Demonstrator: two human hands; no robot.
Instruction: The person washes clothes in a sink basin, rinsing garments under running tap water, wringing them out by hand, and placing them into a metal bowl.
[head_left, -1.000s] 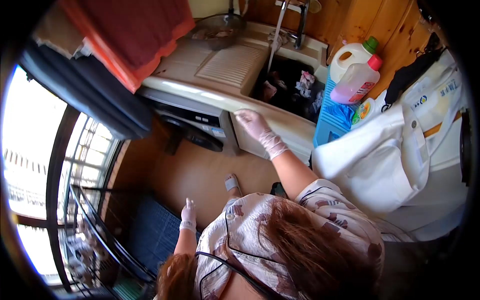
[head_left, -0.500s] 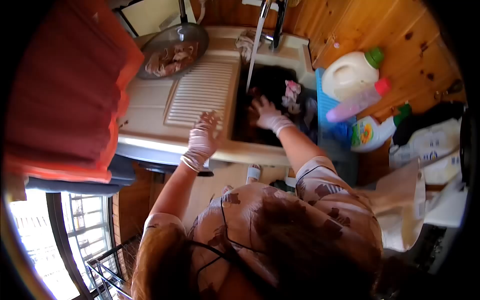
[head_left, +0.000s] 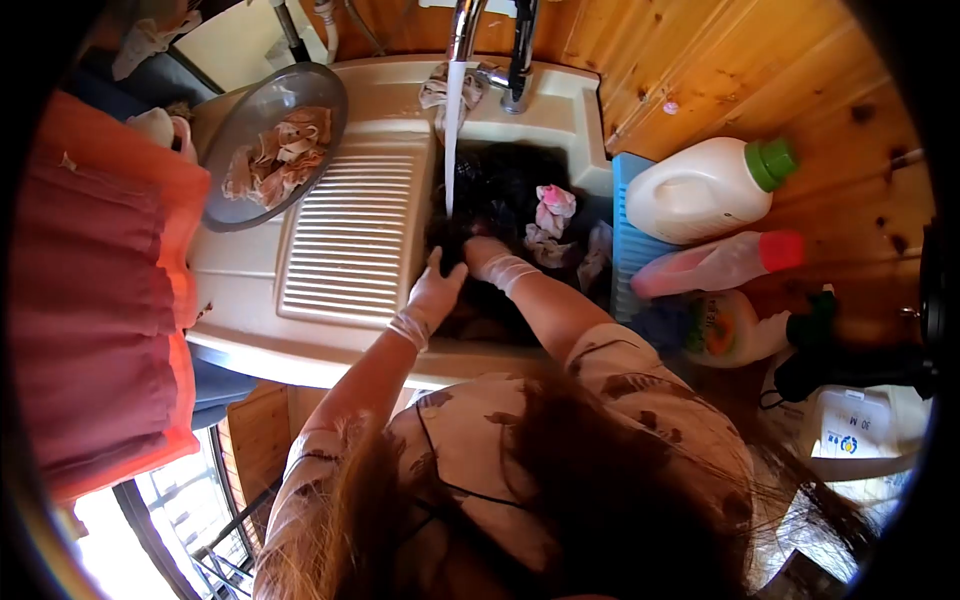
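Running water (head_left: 454,135), sink (head_left: 582,135), washboard (head_left: 350,225), wooden wall (head_left: 690,75)

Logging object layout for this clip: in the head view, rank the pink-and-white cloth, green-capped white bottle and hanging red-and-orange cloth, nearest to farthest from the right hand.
From the right hand, as the view shows:
1. Pink-and-white cloth, just right, in the basin.
2. Green-capped white bottle, farther right, beyond the basin's edge.
3. Hanging red-and-orange cloth, far left.
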